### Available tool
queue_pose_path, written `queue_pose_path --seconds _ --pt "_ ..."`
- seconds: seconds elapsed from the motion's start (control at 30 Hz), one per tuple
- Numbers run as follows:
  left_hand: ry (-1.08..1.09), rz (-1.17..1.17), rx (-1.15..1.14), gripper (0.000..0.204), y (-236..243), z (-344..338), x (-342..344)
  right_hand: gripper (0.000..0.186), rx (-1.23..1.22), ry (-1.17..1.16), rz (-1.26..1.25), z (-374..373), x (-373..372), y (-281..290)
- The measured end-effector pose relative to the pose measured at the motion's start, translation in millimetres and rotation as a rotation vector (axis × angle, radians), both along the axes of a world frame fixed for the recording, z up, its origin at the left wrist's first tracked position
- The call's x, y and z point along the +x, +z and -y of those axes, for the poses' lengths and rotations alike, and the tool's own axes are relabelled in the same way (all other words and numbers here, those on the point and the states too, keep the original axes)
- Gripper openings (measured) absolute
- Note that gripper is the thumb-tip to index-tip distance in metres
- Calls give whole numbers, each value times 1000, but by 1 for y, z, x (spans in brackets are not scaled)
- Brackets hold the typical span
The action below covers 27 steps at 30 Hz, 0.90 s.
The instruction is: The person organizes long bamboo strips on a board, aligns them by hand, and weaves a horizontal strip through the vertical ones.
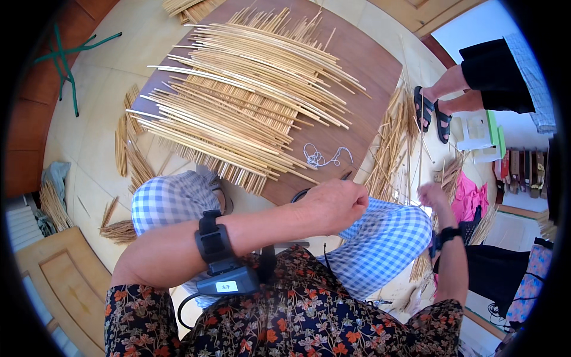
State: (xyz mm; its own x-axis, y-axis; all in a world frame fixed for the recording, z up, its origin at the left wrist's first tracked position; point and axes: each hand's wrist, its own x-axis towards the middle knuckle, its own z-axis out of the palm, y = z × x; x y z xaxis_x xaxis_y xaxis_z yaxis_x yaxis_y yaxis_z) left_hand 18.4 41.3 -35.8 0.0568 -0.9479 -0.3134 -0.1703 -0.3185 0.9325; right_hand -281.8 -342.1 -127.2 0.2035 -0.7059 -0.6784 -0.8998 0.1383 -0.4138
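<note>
My left hand [334, 205] is closed over my right knee, beside the near edge of the table. What its fingers hold, if anything, is hidden. Beside it, a dark curved loop [301, 194] and a dark tip show, too covered to name. Low at my right side, my right hand [434, 194] is closed at the lower end of a long thin straw stalk [422, 152], which stands nearly upright. Many pale straw stalks [262, 65] lie across the table in layers, crossing other stalks beneath. A tangle of white string [321, 156] rests on the table near my left hand.
The low brown table [372, 77] stands before my knees. Loose stalks [389, 140] and bundles [122, 146] litter the floor on both sides. Someone in black sandals [443, 122] stands at the far right. Pink cloth [470, 193] lies beyond my right hand; a green folding frame [64, 53] stands far left.
</note>
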Motion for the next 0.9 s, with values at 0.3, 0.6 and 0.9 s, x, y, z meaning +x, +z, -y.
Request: queue_pose_path --seconds 0.3,0.6,0.9 --pt "-44 83 23 22 -6 2 -8 15 -100 145 -192 -23 -90 -96" --pt "-193 193 83 19 -4 -2 -20 20 -439 895 164 -101 235 79" --pt "-238 208 25 22 8 -8 -15 28 -578 1311 396 -269 341 30"
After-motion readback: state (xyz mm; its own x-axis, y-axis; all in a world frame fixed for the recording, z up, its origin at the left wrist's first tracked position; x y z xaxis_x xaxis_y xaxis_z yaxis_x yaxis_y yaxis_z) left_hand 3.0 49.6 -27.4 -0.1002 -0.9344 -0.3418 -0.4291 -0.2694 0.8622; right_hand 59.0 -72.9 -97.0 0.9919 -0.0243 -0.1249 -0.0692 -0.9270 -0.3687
